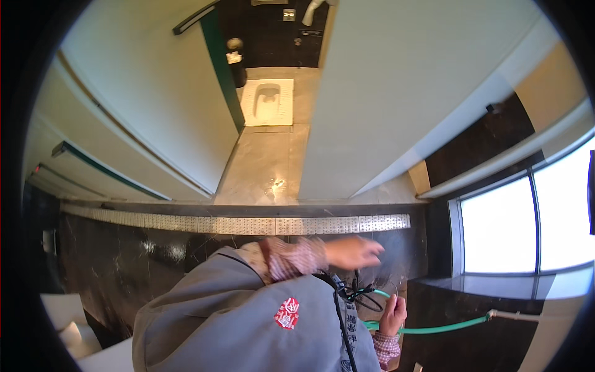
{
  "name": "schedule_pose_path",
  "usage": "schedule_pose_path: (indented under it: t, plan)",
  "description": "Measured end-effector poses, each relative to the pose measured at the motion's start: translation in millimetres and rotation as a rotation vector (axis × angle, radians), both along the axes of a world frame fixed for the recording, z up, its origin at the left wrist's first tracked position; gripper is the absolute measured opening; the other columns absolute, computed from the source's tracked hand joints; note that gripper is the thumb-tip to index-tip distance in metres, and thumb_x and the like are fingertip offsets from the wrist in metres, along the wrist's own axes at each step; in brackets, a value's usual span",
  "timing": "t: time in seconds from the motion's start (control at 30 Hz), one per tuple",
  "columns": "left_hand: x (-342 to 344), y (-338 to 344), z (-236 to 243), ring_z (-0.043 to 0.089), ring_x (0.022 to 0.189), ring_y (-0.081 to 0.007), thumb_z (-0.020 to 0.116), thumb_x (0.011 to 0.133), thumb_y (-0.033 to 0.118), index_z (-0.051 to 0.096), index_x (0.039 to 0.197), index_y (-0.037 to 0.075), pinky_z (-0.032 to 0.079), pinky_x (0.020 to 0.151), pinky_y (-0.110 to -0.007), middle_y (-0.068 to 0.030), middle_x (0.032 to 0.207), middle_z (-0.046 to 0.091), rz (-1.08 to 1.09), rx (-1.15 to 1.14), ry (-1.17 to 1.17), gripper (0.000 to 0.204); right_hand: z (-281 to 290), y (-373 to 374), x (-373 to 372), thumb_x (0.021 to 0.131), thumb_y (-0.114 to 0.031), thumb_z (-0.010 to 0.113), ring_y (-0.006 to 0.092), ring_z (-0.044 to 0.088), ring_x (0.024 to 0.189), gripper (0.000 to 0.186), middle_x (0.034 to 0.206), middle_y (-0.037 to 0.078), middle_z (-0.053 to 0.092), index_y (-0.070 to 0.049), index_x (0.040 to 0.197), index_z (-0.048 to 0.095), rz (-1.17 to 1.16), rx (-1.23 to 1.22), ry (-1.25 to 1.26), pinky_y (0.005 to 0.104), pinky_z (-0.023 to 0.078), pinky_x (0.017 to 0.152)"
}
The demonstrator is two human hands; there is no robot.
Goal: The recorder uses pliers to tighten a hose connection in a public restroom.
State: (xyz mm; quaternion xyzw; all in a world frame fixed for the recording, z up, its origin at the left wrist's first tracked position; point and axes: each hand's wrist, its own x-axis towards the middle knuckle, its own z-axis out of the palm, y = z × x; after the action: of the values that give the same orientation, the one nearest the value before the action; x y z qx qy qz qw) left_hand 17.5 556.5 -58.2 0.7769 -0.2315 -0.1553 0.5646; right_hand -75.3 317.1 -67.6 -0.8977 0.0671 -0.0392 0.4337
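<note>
Grey cloth of an apron (211, 319) fills the near view I get from the head camera, a red patch (287, 314) on it. Beside it I see the right hand (392, 316), fingers curled narrow; a green hose (446, 327) meets them near the thumb, but I cannot tell whether they grip it. The hose also passes the wrist toward a pale pipe (515, 316) at right. Dark cables (367, 302) loop between this hand and the apron. Just beyond, the left hand (353, 251) stretches across, fingers extended and loosely apart, slightly blurred. Farther off, a pale studded strip (297, 225) crosses the dark floor (198, 245), and past it lies a white squat toilet (268, 111).
</note>
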Motion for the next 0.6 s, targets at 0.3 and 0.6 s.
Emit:
schedule_pose_path:
  t: [0.3,0.6]
  plan:
    - [-52,-15,-14,0.06,0.061,-0.0177,0.054,0.085,0.023,0.052,0.1,-0.002,0.049,0.059,-0.03,-0.0096,0.073,0.061,0.301,-0.01,0.272,0.029,-9,45,27,0.084,-0.014,0.055,0.0285,0.048,0.05,0.018,0.059,0.015,0.049,-0.003,0.071,0.048,0.412,-0.089,-0.124,0.0371,0.038,0.047]
    - [-75,28,-17,0.054,0.077,-0.0196,0.055,0.084,0.029,0.047,0.111,0.006,0.045,0.07,-0.032,-0.0097,0.089,0.052,0.278,0.158,0.035,0.036,1,98,11,0.084,-0.013,0.056,0.0226,0.048,0.05,0.017,0.059,0.014,0.05,-0.001,0.074,0.05,0.491,0.059,-0.162,0.0339,0.04,0.05]
